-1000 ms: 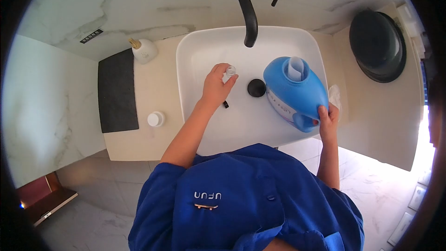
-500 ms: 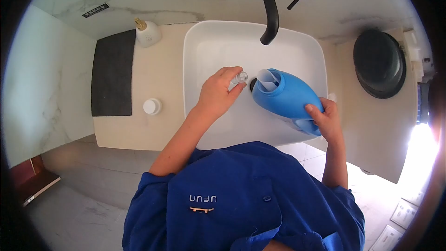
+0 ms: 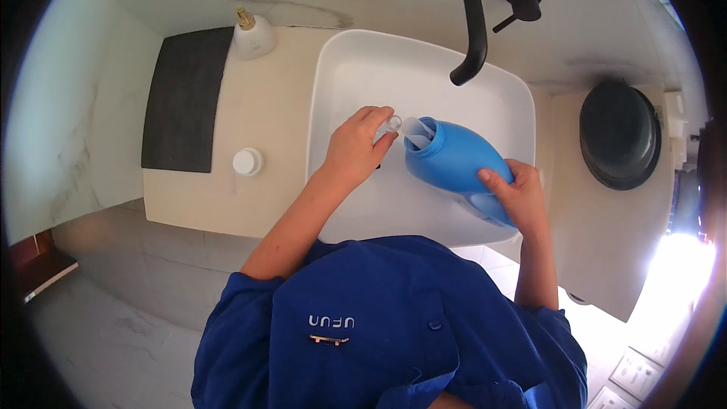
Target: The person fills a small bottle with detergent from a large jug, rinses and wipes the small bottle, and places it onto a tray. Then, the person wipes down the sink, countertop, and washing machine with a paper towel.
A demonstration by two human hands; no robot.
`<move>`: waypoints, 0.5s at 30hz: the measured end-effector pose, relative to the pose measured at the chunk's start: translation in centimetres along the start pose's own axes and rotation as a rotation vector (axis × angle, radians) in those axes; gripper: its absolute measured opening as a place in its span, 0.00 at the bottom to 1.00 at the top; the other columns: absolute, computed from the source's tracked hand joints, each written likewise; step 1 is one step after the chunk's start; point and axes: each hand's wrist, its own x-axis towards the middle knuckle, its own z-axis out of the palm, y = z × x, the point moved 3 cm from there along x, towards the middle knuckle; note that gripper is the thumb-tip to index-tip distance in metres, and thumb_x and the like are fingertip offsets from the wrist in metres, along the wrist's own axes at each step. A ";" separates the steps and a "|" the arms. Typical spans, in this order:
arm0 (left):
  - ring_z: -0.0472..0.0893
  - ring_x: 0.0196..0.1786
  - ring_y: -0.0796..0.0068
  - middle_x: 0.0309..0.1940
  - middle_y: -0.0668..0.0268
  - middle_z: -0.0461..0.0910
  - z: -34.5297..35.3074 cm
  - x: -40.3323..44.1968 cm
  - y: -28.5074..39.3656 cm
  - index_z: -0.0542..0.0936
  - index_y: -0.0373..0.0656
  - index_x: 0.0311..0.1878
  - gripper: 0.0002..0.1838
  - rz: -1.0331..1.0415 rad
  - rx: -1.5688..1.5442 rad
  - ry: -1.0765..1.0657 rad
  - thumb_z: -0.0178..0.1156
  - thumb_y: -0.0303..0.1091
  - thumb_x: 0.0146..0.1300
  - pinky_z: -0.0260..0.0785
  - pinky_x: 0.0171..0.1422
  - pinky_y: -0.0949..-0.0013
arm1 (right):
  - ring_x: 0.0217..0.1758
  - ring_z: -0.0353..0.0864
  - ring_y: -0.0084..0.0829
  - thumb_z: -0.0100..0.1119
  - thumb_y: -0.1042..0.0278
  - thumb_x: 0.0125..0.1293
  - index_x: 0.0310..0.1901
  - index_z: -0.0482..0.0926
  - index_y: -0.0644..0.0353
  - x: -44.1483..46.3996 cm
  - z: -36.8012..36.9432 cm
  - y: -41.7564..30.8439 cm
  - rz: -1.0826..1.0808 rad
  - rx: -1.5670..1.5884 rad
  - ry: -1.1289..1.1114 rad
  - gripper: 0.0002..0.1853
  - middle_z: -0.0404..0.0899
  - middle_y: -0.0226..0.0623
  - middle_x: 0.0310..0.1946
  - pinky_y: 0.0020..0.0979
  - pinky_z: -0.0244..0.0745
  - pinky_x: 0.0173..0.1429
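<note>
My left hand (image 3: 354, 144) pinches a small clear bottle (image 3: 393, 124) by its sides above the white sink (image 3: 356, 216). Its open mouth shows between thumb and fingers. My right hand (image 3: 519, 193) grips the handle end of a large blue jug (image 3: 460, 157), which lies tilted to the left over the sink. The translucent spout (image 3: 416, 131) in the jug's opening is right beside the clear bottle's mouth. Whether any liquid is flowing cannot be made out.
A black faucet (image 3: 475, 26) reaches over the sink from the wall, with a lever (image 3: 522, 1) to its right. On the left counter are a white round container (image 3: 248, 161), a soap dispenser (image 3: 254, 35) and a dark mat (image 3: 187, 102). Dark basins (image 3: 617, 132) stand at right.
The blue jug has tipped to the left, and its spout has come up to the clear bottle. The jug now covers the black round cap seen in the sink. The camera view has shifted.
</note>
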 end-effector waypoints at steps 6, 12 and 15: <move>0.79 0.45 0.56 0.44 0.56 0.78 -0.3 -0.3 -0.7 0.77 0.39 0.48 0.17 -0.043 0.008 -0.006 0.62 0.26 0.53 0.72 0.48 0.63 | 0.17 0.74 0.27 0.69 0.43 0.48 0.23 0.79 0.70 0.6 0.7 -0.5 -0.017 -0.040 -0.004 0.29 0.74 0.40 0.13 0.30 0.70 0.24; 0.79 0.46 0.55 0.45 0.56 0.78 -0.3 -0.5 -1.2 0.77 0.39 0.48 0.17 -0.063 0.033 -0.017 0.62 0.27 0.53 0.72 0.49 0.63 | 0.16 0.74 0.28 0.68 0.42 0.48 0.21 0.78 0.68 1.0 0.8 -1.0 -0.017 -0.081 -0.025 0.29 0.73 0.40 0.12 0.31 0.68 0.24; 0.79 0.45 0.56 0.45 0.56 0.78 -0.3 -0.4 -1.3 0.77 0.39 0.48 0.17 -0.069 0.049 -0.024 0.62 0.27 0.54 0.72 0.48 0.63 | 0.16 0.73 0.29 0.68 0.42 0.48 0.20 0.78 0.68 1.2 0.8 -1.4 -0.022 -0.090 -0.019 0.29 0.72 0.40 0.11 0.31 0.68 0.23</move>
